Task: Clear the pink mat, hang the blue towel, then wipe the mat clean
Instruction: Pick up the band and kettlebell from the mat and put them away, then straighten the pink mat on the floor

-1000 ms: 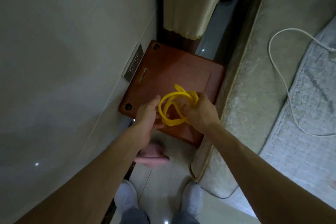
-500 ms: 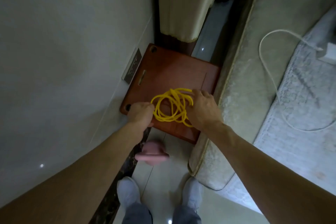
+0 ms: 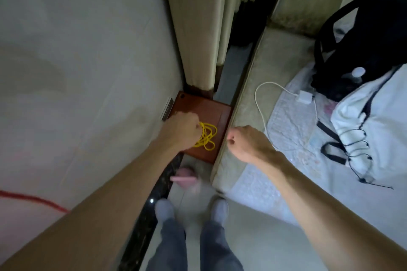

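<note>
A coil of yellow cord [image 3: 208, 136] lies on a small brown wooden nightstand [image 3: 198, 105] set between the wall and the bed. My left hand [image 3: 182, 130] rests at the coil's left side, fingers curled round some of its loops. My right hand [image 3: 248, 143] hovers apart from the cord over the bed's edge, loosely curled and holding nothing. No pink mat or blue towel shows in this view.
A blurred pink object [image 3: 182, 179] lies on the floor below the nightstand. The bed [image 3: 248, 86] on the right carries a white charger cable [image 3: 259, 103], a black backpack [image 3: 370, 35] and white cloth. A beige curtain [image 3: 198, 17] hangs behind. A red cord [image 3: 33, 199] runs at far left.
My right hand let go of the yellow cord and drew back right over the bed edge. The coil now lies on the nightstand under my left hand. The camera tilted up.
</note>
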Available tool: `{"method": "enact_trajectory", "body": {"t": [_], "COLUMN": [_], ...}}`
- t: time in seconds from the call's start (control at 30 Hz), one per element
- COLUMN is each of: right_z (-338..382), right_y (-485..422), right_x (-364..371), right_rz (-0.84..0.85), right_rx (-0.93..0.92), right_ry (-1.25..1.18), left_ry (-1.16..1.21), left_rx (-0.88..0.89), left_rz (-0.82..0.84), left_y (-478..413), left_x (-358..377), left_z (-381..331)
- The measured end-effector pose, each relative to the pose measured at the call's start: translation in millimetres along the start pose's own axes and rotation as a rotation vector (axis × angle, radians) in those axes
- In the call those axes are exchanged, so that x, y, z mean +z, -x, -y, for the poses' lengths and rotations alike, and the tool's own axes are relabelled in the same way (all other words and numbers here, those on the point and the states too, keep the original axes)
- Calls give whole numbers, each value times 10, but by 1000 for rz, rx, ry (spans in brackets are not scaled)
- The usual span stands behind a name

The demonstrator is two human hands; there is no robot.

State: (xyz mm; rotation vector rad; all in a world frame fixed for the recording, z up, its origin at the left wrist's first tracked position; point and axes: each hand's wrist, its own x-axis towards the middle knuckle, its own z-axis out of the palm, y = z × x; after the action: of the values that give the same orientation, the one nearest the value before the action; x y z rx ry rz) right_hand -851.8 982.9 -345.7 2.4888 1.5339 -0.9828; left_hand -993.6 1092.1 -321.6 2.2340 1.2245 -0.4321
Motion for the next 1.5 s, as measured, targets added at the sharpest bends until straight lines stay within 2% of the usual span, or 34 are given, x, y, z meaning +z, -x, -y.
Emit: {"method": "enact_trajectory", "body": {"t": [0.1, 0.2, 0.47, 0.7, 0.9, 1.0, 1.13, 1.33, 1.5], "right_z": [-15, -42, -132, 5, 291, 403, 484, 468, 506], "right_y": [473, 894, 1752, 2309, 2690, 2905, 3304, 3986, 4571], "right_x": [-271, -540, -1002, -903, -641, -535, -370, -112, 264], "right_rz": [26, -25, -174, -216, -258, -288, -318, -414, -485], "right_rx": [24, 54, 63, 159, 325, 405, 497, 652, 778], "right_ry": [-64, -158, -176, -184, -263, -273, -297, -309, -377], "left_ry": [-20, -69, -91, -135, -160, -216, -288, -303, -505], "left_rx": [46, 64, 161, 255, 437, 541, 650, 885, 959], "left_rz": [-61, -90, -158, -21, -5, 108, 241, 273, 311], "left_y": [452, 841, 1710, 2045, 2081, 2116, 2228, 2617, 2987], "left_x": [-275, -468, -768, -715, -784, -794, -744, -566, -358], "left_z": [-387, -626, -704, -560, -384, -340, -501, -890, -1078]}}
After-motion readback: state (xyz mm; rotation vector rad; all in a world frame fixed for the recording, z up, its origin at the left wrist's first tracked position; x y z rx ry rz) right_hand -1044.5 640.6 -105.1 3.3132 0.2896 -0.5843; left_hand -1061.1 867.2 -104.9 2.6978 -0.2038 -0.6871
